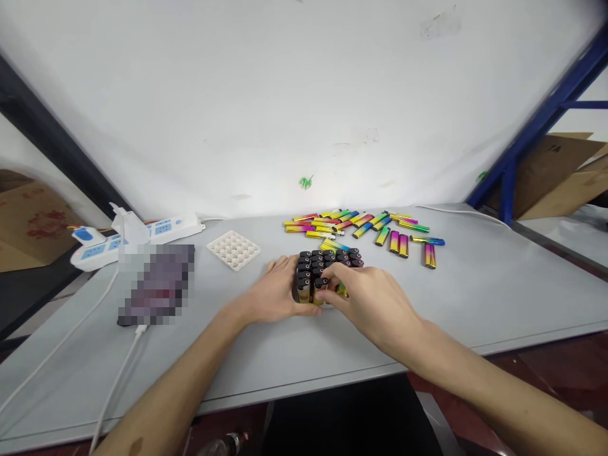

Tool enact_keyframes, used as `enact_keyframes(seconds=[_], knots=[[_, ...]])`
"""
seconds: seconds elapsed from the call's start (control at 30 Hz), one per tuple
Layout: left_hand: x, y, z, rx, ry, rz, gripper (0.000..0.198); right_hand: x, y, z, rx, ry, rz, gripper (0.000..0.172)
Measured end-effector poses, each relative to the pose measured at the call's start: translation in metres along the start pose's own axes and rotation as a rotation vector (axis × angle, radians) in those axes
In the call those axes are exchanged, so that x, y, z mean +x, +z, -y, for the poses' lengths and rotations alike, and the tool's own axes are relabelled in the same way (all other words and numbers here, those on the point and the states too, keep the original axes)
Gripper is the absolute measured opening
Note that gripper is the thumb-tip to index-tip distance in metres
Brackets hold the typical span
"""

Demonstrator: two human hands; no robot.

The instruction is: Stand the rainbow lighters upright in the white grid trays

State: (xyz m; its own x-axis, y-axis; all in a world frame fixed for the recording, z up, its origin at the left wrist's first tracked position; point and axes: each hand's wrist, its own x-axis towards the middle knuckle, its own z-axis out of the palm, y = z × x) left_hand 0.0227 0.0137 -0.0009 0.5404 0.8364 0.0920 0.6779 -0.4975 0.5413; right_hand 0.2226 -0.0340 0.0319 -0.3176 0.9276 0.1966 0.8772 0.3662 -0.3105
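Note:
Several upright lighters with black tops (330, 256) stand packed in rows in front of me, their metallic bodies mostly hidden. A pale tray edge (327, 306) shows under them at the front. My left hand (275, 291) is braced around the left side of this tray, its thumb along the front edge. With thumb and fingers pinched, my right hand (368, 297) grips a lighter (320, 285) by its top in the front row, next to the corner lighter (304, 290). My right hand covers the right part of the rows.
Loose shiny multicoloured lighters (363, 229) lie scattered behind and to the right. A white tray with round holes (234, 249) lies on the left. Further left are a blurred dark device (159, 285) with a white cable and a power strip (142, 235). A white wall rises behind.

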Motion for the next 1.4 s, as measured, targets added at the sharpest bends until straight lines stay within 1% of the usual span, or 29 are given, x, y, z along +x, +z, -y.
enact_keyframes(seconds=[0.1, 0.2, 0.27, 0.3, 0.33, 0.37, 0.43, 0.5, 0.57, 0.63, 0.7, 0.8, 0.9, 1.03, 1.1, 1.17, 1.23, 1.3, 1.33, 1.4], knots=[[0.001, 0.003, -0.001, -0.021, -0.012, -0.013, 0.078, 0.002, -0.009, 0.003, -0.03, 0.028, -0.02, 0.021], [0.001, 0.005, -0.001, -0.035, -0.042, -0.046, 0.085, 0.011, -0.026, 0.003, -0.02, 0.047, -0.118, 0.032], [0.001, 0.005, -0.002, -0.032, -0.032, -0.061, 0.091, 0.027, -0.037, -0.002, -0.034, 0.067, -0.206, 0.035], [0.001, 0.006, -0.002, -0.025, -0.022, -0.065, 0.093, 0.037, -0.041, -0.006, -0.056, 0.056, -0.25, 0.034], [0.001, 0.006, -0.001, -0.014, -0.011, -0.068, 0.093, 0.05, -0.043, -0.011, -0.072, 0.032, -0.25, 0.033], [0.002, 0.006, -0.001, -0.002, -0.003, -0.067, 0.091, 0.064, -0.044, -0.016, -0.076, -0.009, -0.208, 0.033], [0.002, 0.006, -0.001, 0.02, 0.004, -0.061, 0.088, 0.095, -0.039, -0.028, -0.096, -0.095, -0.036, 0.035], [0.001, 0.006, -0.001, 0.036, 0.0, -0.047, 0.087, 0.123, -0.027, -0.039, -0.183, -0.141, 0.105, 0.032], [0.001, 0.005, -0.002, 0.045, -0.011, -0.035, 0.088, 0.145, -0.012, -0.045, -0.283, -0.154, 0.231, 0.027], [0.0, 0.003, -0.003, 0.051, -0.016, -0.025, 0.087, 0.16, 0.001, -0.048, -0.389, -0.163, 0.296, 0.027], [0.0, 0.002, -0.004, 0.053, -0.013, -0.023, 0.086, 0.168, 0.01, -0.047, -0.441, -0.142, 0.313, 0.031], [0.0, 0.002, -0.003, 0.057, -0.004, -0.026, 0.086, 0.173, 0.016, -0.043, -0.433, -0.093, 0.309, 0.034], [0.0, 0.004, -0.001, 0.061, 0.003, -0.036, 0.086, 0.176, 0.017, -0.04, -0.432, -0.08, 0.306, 0.029], [0.0, 0.005, 0.0, 0.067, 0.011, -0.038, 0.086, 0.177, 0.02, -0.041, -0.419, -0.109, 0.318, 0.021], [0.0, 0.005, 0.0, 0.072, 0.012, -0.036, 0.085, 0.175, 0.021, -0.044, -0.371, -0.148, 0.277, 0.022], [0.0, 0.004, 0.0, 0.081, 0.012, -0.036, 0.083, 0.171, 0.022, -0.05, -0.209, -0.137, 0.162, 0.024], [-0.001, 0.003, -0.001, 0.089, 0.012, -0.037, 0.083, 0.164, 0.021, -0.058, 0.067, -0.056, 0.016, 0.027], [-0.001, 0.003, -0.002, 0.093, 0.009, -0.032, 0.083, 0.152, 0.02, -0.068, 0.345, 0.044, -0.102, 0.03], [-0.001, 0.003, -0.002, 0.093, 0.005, -0.029, 0.084, 0.145, 0.019, -0.074, 0.45, 0.085, -0.14, 0.032], [-0.001, 0.002, -0.003, 0.093, -0.006, -0.023, 0.084, 0.13, 0.017, -0.088, 0.57, 0.154, -0.178, 0.036]])
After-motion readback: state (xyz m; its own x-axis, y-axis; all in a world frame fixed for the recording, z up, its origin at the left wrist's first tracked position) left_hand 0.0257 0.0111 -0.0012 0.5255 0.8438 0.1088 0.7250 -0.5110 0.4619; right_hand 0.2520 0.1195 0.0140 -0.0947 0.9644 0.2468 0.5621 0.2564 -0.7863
